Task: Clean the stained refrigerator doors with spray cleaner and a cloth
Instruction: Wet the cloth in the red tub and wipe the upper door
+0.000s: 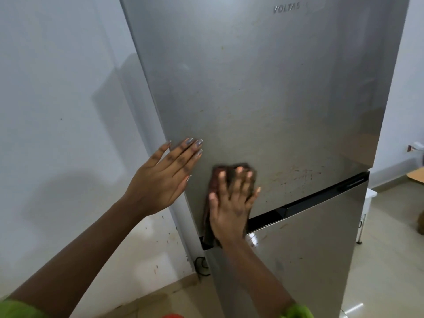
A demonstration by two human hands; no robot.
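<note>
Right grip [231,203] lies flat with fingers spread, pressing the brown cloth [215,180] onto the lower-left of the upper door [263,99]. It pins the cloth and doesn't clutch it. Left grip [165,177] is flat too, fingers straight, touching the door's left edge and holding nothing. Cloth looks soft and limp, and its tail hangs past the door's bottom edge, so I judge palm pressure beats a pinch. Door looks stiff and smooth, likely slick. Brown streaks [296,177] sit right of the cloth, just above the dark gap [309,198] over the lower door [298,260]. Wall [57,111] is close on the left, with a cable [202,267] on the floor beside it. Spray cleaner is not in view.
</note>
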